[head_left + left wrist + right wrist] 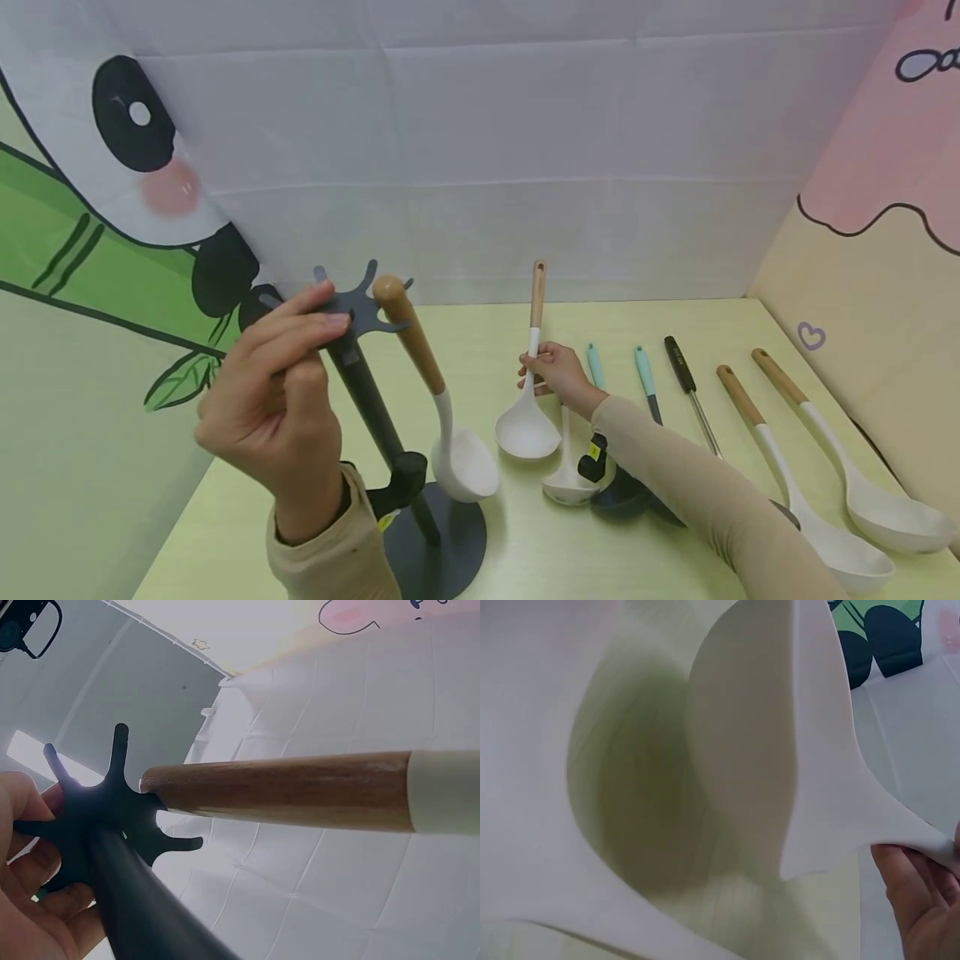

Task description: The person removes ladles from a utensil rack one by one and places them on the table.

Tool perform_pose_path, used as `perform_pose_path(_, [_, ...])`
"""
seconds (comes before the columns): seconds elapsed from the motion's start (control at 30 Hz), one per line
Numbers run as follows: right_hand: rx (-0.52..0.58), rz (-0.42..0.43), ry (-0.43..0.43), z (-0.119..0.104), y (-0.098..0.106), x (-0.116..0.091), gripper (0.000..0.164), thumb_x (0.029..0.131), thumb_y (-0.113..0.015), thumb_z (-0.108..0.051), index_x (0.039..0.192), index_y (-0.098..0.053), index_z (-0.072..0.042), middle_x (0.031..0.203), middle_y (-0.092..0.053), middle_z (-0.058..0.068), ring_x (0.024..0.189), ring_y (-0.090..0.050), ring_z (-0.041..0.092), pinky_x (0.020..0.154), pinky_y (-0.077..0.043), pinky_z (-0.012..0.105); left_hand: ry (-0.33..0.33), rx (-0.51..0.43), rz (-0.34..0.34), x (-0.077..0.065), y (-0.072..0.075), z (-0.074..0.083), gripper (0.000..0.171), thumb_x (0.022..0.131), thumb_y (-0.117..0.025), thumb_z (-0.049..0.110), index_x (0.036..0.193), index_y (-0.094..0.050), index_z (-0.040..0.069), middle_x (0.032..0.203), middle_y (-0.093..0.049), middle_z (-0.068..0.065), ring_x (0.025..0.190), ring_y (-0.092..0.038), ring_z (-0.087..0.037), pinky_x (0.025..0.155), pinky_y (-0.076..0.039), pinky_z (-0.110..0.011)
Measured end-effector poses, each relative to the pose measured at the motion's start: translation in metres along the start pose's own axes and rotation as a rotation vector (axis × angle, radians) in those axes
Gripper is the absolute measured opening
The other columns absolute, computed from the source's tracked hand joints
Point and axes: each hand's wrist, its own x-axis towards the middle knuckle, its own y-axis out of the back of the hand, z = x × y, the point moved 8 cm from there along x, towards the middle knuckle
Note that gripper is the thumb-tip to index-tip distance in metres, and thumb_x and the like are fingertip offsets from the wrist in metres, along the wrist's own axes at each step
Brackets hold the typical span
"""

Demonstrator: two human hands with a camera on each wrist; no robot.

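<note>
My left hand (277, 408) grips the pronged top of a dark utensil stand (369, 400), its fingers around the prongs (120, 757). From the stand hangs a white ladle with a wooden handle (420, 346), its bowl low beside the pole. To the right of it, my right hand (562, 377) pinches a second white ladle (527, 429) by its neck, below the wooden handle. This ladle is tilted, handle pointing up and away, and its broad bowl (821, 765) fills much of the right wrist view.
Right of the held ladle lie a smaller white ladle (573, 483), two tools with mint-green handles (644, 371) and a black-handled tool (680, 364). Two long white spoons with wooden handles (780, 377) lie at far right. A white cloth wall (510, 167) backs the table.
</note>
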Motion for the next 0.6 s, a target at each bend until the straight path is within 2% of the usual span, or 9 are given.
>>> perform_pose_path(0.1, [-0.019, -0.006, -0.009, 0.005, -0.001, 0.002, 0.028, 0.091, -0.056, -0.019, 0.109, -0.052, 0.003, 0.1, -0.062, 0.026, 0.081, -0.066, 0.031, 0.062, -0.056, 0.036, -0.002, -0.004, 0.005, 0.0, 0.0, 0.0, 0.02, 0.07, -0.047, -0.008, 0.059, -0.062, -0.016, 0.061, -0.062, -0.024, 0.071, -0.064, -0.041, 0.071, -0.053, -0.048])
perform_pose_path(0.27, [-0.036, 0.004, -0.026, 0.015, -0.003, 0.005, 0.026, 0.09, -0.058, -0.019, 0.107, -0.055, 0.0, 0.095, -0.064, 0.023, 0.074, -0.067, 0.026, 0.057, -0.056, 0.032, 0.001, -0.009, 0.009, 0.0, 0.0, 0.0, 0.02, 0.07, -0.047, -0.008, 0.059, -0.061, -0.016, 0.061, -0.062, -0.024, 0.071, -0.064, -0.041, 0.072, -0.053, -0.049])
perform_pose_path(0.43, [-0.049, 0.017, -0.037, 0.019, -0.003, 0.006, 0.025, 0.09, -0.058, -0.019, 0.106, -0.056, 0.0, 0.086, -0.066, 0.015, 0.071, -0.067, 0.024, 0.055, -0.055, 0.031, -0.003, -0.014, 0.011, 0.0, 0.0, -0.001, 0.02, 0.07, -0.047, -0.009, 0.059, -0.061, -0.017, 0.061, -0.062, -0.024, 0.071, -0.064, -0.041, 0.072, -0.052, -0.049])
perform_pose_path(0.6, [-0.045, 0.002, -0.058, 0.024, -0.002, 0.008, 0.028, 0.09, -0.058, -0.02, 0.107, -0.055, 0.002, 0.089, -0.065, 0.016, 0.073, -0.067, 0.024, 0.057, -0.056, 0.031, -0.005, -0.009, 0.007, 0.0, 0.0, 0.0, 0.02, 0.07, -0.047, -0.008, 0.059, -0.061, -0.017, 0.062, -0.062, -0.024, 0.071, -0.064, -0.041, 0.072, -0.053, -0.049])
